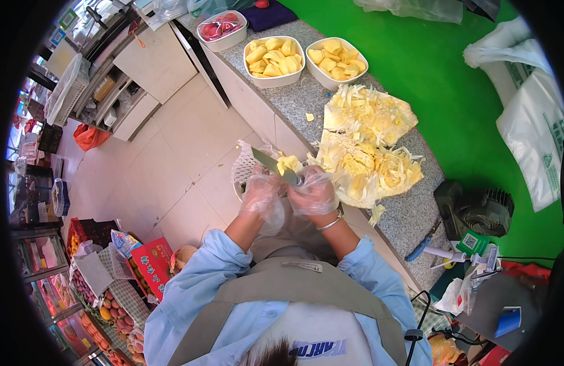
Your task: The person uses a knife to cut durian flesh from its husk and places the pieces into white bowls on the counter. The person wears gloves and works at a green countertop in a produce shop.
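Note:
My right hand (314,190), in a clear plastic glove, grips the handle of a knife. The knife blade (267,161) points up and left, crossing in front of my left hand (262,190), which is gloved too. A yellow jackfruit piece (289,163) sits between the hands behind the blade, held by my left hand; its fingertips are partly hidden. Just right of my hands, opened jackfruit sections (369,160) with stringy pale fibres lie on the speckled stone counter (401,224). Below my hands, a bin (237,190) is partly hidden, with white foam netting (243,162) at its top.
Two white tubs of jackfruit pods (273,61) (337,61) and a covered tub of red fruit (222,29) stand along the counter. A black fan (481,212) and blue-handled tool (418,248) lie at right. White plastic bags (534,119) rest on the green surface (414,64).

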The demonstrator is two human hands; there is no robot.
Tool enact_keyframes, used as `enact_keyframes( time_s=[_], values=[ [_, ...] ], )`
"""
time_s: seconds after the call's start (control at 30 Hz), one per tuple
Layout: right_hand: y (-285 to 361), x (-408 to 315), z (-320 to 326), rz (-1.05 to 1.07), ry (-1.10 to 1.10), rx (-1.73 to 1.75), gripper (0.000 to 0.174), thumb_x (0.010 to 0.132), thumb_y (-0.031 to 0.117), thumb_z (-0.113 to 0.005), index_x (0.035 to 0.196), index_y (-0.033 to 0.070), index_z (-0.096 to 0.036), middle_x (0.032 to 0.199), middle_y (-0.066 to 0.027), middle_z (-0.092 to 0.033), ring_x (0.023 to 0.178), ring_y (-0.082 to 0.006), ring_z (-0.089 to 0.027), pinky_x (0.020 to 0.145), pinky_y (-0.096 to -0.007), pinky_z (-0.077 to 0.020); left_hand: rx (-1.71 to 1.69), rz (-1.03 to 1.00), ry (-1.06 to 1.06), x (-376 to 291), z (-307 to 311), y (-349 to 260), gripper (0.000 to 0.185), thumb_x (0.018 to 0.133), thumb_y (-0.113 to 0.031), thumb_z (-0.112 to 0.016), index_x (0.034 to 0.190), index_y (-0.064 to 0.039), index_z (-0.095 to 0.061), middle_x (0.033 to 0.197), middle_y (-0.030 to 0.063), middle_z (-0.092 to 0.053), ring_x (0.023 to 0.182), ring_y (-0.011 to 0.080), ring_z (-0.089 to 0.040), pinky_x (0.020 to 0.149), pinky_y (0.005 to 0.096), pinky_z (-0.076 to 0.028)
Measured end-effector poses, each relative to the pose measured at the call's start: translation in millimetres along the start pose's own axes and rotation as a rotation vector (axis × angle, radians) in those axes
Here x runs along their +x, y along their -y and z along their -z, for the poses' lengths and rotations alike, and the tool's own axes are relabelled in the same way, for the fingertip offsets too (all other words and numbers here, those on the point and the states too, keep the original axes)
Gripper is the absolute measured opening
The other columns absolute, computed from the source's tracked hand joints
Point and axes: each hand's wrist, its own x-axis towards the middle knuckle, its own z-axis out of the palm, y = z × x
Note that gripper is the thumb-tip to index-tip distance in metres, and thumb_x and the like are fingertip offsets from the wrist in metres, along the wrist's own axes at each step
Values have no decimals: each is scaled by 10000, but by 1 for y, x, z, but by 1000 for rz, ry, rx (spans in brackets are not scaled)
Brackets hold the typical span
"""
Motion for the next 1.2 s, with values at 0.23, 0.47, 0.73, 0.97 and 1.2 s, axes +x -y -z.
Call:
enact_keyframes(
  time_s=[0.23, 0.47, 0.73, 0.97, 1.2],
  values=[
    [-6, -1, -2, -56, 35, -39, 185, 623, 107, -686, 732, 33, -557, 685, -124, -550, 611, -296, -539, 557, -372, -447, 140, 32, -29, 5, 6, -1, 536, 808, -198, -669, 1195, -32, -338, 990, 131, -555, 832, 198, -582, 687, 315, -507],
    [-23, -8, -10, -348, 49, -10, 166, 650, 137, -666, 725, 33, -560, 666, -126, -551, 585, -290, -544, 545, -363, -443, 2, 187, -133, 14, 6, -1, 382, 832, -152, -609, 1104, -26, -372, 966, 141, -552, 829, 218, -596, 700, 320, -527],
    [-3, -2, -7, -85, 74, 17, 199, 654, 132, -695, 752, 12, -570, 713, -120, -554, 599, -264, -546, 544, -336, -442, 115, -9, -111, 13, 18, 21, 406, 828, -154, -609, 1133, -26, -374, 972, 124, -557, 814, 201, -594, 667, 308, -512],
    [-5, -5, -5, -306, 98, -60, 199, 672, 141, -708, 759, 22, -573, 724, -129, -572, 615, -241, -562, 548, -329, -443, 72, 60, -119, 6, 6, 12, 391, 822, -132, -609, 1111, -6, -379, 1000, 154, -539, 840, 219, -592, 663, 327, -540],
    [-16, -8, -4, -437, 56, 177, 176, 691, 123, -685, 783, 26, -571, 715, -123, -569, 608, -217, -564, 548, -321, -444, -150, 107, -150, 10, 5, 11, 384, 824, -114, -604, 1116, -13, -374, 1019, 160, -532, 877, 239, -595, 705, 329, -543]
  ],
)
